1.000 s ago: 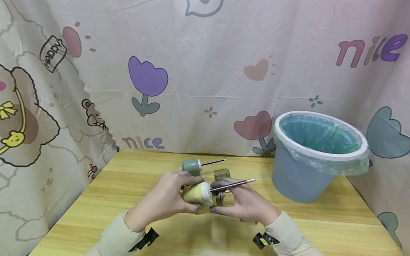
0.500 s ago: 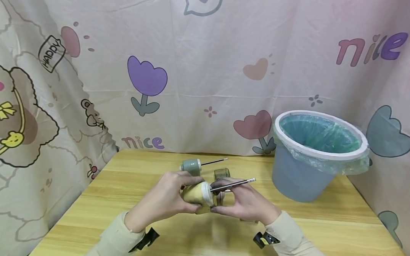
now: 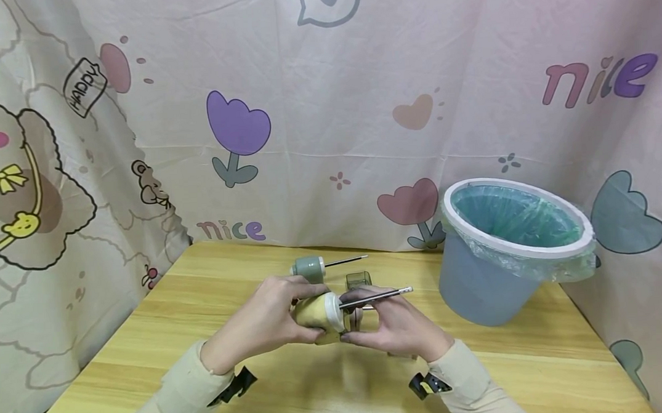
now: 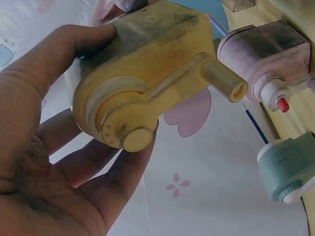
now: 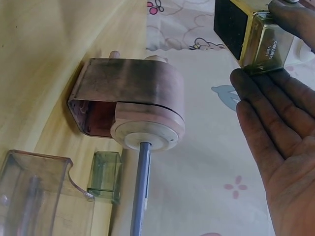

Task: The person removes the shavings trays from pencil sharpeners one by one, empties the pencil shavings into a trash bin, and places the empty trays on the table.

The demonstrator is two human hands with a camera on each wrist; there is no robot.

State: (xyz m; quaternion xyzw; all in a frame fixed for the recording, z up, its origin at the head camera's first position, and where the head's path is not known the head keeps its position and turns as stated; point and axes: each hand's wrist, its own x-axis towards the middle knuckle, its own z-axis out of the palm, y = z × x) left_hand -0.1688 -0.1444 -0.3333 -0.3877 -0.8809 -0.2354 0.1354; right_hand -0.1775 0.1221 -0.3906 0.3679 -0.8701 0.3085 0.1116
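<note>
A yellow hand-crank pencil sharpener [image 3: 312,313] is held up over the table, gripped by my left hand [image 3: 271,314] with thumb and fingers around its body. Its crank handle [image 4: 225,78] points away from the palm in the left wrist view. From the white front ring sticks a dark pencil [image 3: 375,297] with a pale end. My right hand [image 3: 394,324] pinches the clear shavings drawer [image 5: 268,46] at the sharpener's lower end, thumb on one side and fingers on the other. Dark smudges mark the fingers of both hands.
Behind the hands lies a green sharpener [image 3: 309,269] holding a pencil. A pink sharpener [image 5: 133,83], also with a pencil, has an open drawer slot. Near it are a large clear drawer [image 5: 49,191] and a green one [image 5: 106,172]. A lined bin [image 3: 490,286] stands at the right.
</note>
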